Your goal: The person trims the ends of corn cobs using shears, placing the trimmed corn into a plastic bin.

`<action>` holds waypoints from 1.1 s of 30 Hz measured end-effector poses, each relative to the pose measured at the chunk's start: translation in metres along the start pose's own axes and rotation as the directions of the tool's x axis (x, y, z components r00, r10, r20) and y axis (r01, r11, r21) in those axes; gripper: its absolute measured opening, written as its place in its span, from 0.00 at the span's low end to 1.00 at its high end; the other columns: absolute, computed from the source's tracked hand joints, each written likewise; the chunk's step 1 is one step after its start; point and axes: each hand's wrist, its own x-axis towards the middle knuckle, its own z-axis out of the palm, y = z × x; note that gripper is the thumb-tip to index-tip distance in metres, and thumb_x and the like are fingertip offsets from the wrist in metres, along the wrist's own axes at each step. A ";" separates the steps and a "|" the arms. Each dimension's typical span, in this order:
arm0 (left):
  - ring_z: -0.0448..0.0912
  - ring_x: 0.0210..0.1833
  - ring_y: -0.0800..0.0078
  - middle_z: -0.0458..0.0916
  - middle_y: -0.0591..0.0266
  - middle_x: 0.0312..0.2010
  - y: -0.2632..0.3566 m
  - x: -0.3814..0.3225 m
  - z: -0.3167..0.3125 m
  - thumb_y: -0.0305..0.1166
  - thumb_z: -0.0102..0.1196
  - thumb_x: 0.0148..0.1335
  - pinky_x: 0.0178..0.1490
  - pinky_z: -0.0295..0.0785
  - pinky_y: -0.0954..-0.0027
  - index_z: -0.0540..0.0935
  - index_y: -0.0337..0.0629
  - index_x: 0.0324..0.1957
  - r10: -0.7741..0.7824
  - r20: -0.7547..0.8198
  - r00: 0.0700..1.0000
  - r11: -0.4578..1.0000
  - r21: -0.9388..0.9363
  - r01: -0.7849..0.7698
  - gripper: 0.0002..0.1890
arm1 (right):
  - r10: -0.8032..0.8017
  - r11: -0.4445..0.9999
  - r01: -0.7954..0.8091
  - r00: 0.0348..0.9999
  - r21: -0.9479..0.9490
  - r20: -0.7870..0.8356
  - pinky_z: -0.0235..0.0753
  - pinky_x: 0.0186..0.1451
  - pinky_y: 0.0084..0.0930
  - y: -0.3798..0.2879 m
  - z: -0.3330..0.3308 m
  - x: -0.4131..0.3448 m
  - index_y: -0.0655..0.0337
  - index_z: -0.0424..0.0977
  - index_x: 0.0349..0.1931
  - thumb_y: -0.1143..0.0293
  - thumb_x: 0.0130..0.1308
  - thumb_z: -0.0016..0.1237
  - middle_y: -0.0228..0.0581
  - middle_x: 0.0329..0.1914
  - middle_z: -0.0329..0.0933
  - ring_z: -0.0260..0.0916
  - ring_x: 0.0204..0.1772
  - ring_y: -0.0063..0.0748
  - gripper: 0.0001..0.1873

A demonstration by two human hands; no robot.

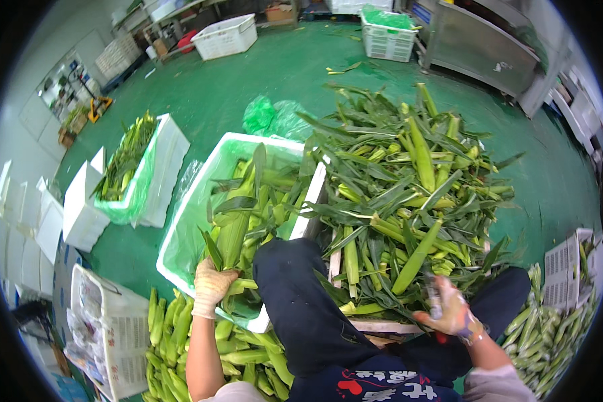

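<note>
My left hand (pixel 213 285), in a pale knit glove, grips the stalk end of a leafy ear of corn (pixel 233 233). That ear stands up over a white foam box (pixel 182 221) lined with green plastic film, where more unhusked corn lies. On the right, my right hand (pixel 451 309), gloved too, is closed around a small tool (pixel 433 297) that looks metallic; motion blur hides its exact kind. It hovers at the near edge of a big heap of corn husks and leaves (pixel 382 196). A smooth green ear (pixel 418 259) lies on the heap close to that hand.
Unhusked ears (pixel 173 326) are piled at lower left beside a white plastic crate (pixel 130 346). Wrapped ears (pixel 537 341) lie at lower right near another crate (pixel 563 281). Another foam box (pixel 163 166) holds leafy corn. Green plastic film (pixel 281 115) lies on the floor.
</note>
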 end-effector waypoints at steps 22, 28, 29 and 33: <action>0.80 0.33 0.67 0.83 0.53 0.32 0.374 0.035 0.002 0.34 0.70 0.38 0.42 0.74 0.68 0.82 0.39 0.42 0.436 0.659 0.613 0.589 0.306 -0.748 0.24 | -0.468 0.860 0.105 0.550 -0.499 -0.692 0.66 0.57 0.51 -0.077 -0.100 0.040 0.67 0.60 0.56 0.54 0.48 0.61 0.60 0.59 0.57 0.59 0.60 0.57 0.40; 0.80 0.36 0.60 0.83 0.51 0.35 0.395 0.042 0.103 0.39 0.70 0.42 0.44 0.73 0.66 0.83 0.39 0.42 0.642 0.578 0.503 0.578 0.065 -0.813 0.23 | -0.024 0.998 0.056 0.779 0.031 -0.626 0.73 0.50 0.39 -0.001 -0.085 0.028 0.68 0.59 0.57 0.53 0.41 0.68 0.57 0.43 0.72 0.73 0.45 0.54 0.46; 0.80 0.37 0.60 0.83 0.51 0.36 0.384 0.061 0.127 0.40 0.69 0.44 0.45 0.73 0.66 0.82 0.39 0.43 0.675 0.465 0.572 0.666 -0.052 -0.744 0.23 | -0.051 0.992 0.116 0.725 0.049 -0.687 0.74 0.50 0.38 0.018 -0.071 0.026 0.68 0.61 0.56 0.53 0.38 0.70 0.53 0.43 0.73 0.74 0.45 0.49 0.47; 0.78 0.49 0.51 0.81 0.47 0.44 0.366 0.121 0.190 0.49 0.64 0.53 0.53 0.72 0.63 0.77 0.37 0.51 0.759 -0.161 0.631 0.624 -0.096 -0.776 0.30 | 0.212 0.481 0.365 0.834 0.797 -0.510 0.76 0.42 0.28 0.067 -0.018 0.026 0.67 0.66 0.49 0.59 0.49 0.66 0.39 0.35 0.76 0.74 0.34 0.30 0.32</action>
